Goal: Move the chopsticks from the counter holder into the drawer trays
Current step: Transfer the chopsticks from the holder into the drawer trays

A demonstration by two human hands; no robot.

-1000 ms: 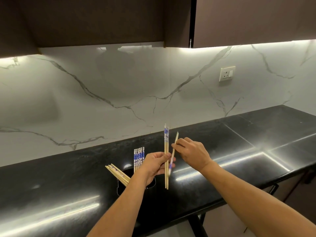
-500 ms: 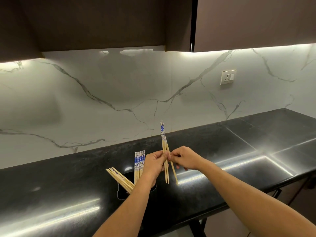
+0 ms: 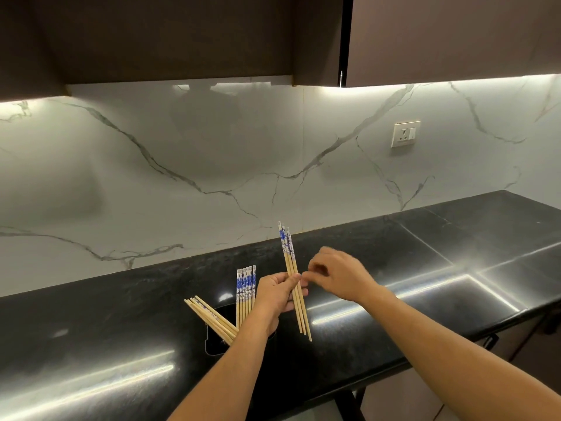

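Three chopsticks [image 3: 287, 247] gripped nearly upright in the left hand [image 3: 277, 294], over the counter [image 3: 394, 268], right hand [image 3: 340, 276] just beside them, loosely curled, empty

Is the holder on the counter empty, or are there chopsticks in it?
Not empty. An upright bunch stands in the holder, a leaning bunch tilts left; the left hand holds a few chopsticks outside it.
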